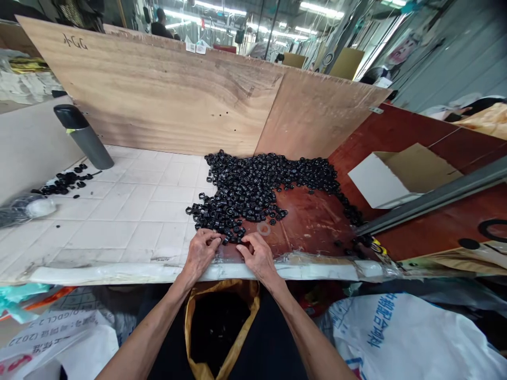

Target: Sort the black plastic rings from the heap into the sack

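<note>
A large pile of small black ring-shaped parts [253, 184] covers the middle of the worktable. At the pile's near edge, my left hand [201, 253] is closed, thumb and fingertips pinched together; whatever may be between them is too small to make out. Just right of it, my right hand [259, 256] has its thumb and forefinger slightly apart beside a few of the black parts, with nothing visible between them. Below the table edge, between my forearms, a yellow-brown sack [190, 338] stands with its mouth wide and dark contents inside.
A wooden board [170, 95] walls off the back. Left are a dark bottle [89, 140] and a smaller heap of black pieces [65, 182]. A pale ring [263, 228] lies near my right hand. A cardboard box [404, 177] and metal bar [435, 192] are right.
</note>
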`<action>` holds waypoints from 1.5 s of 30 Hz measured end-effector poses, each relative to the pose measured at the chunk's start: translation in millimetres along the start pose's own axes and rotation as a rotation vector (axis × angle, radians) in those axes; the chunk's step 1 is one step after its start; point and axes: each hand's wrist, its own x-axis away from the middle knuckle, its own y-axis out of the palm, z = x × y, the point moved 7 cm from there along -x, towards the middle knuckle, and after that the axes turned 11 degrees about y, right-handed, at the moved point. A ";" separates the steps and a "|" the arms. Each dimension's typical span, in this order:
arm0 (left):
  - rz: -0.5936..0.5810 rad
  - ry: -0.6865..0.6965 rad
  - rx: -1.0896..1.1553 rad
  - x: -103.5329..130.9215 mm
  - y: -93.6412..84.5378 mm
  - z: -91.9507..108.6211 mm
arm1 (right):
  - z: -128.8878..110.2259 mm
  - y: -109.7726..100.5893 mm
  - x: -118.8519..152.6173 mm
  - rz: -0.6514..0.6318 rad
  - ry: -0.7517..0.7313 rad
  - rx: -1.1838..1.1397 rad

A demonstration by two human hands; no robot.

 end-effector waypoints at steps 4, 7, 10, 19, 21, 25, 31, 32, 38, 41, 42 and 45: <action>0.093 0.050 -0.141 3.6 -7.3 5.1 | -11.3 3.7 2.9 -0.032 -0.109 0.007; 0.072 0.116 -0.241 6.6 -6.6 16.2 | -17.5 7.3 5.5 -0.049 -0.163 0.050; -0.030 0.199 -0.341 6.1 2.0 24.9 | -23.0 14.0 5.9 -0.096 -0.205 0.140; 0.042 0.176 -0.335 1.4 -1.9 15.5 | -21.6 3.6 5.9 -0.124 -0.184 0.020; 0.059 0.186 -0.282 4.2 -5.9 17.1 | -19.8 2.4 6.9 -0.163 -0.188 -0.027; 0.023 0.205 -0.278 10.4 -7.2 20.0 | -13.5 3.7 6.1 -0.166 -0.157 -0.033; -0.079 0.217 -0.401 13.6 3.7 17.5 | -14.2 6.5 7.0 -0.142 -0.154 -0.024; -0.086 0.217 -0.404 13.8 4.5 17.3 | -13.8 6.0 6.7 -0.141 -0.142 -0.042; -0.219 0.283 -0.361 17.1 12.5 25.0 | 3.6 2.4 1.3 -0.116 0.113 -0.319; -0.232 0.311 -0.337 17.8 12.8 28.4 | 14.4 10.2 2.5 -0.151 0.297 -0.549; -0.228 0.313 -0.334 17.6 12.6 28.7 | 16.0 14.1 3.5 -0.174 0.337 -0.610; -0.212 0.292 -0.345 16.1 11.8 27.6 | 17.0 21.1 4.4 -0.199 0.377 -0.662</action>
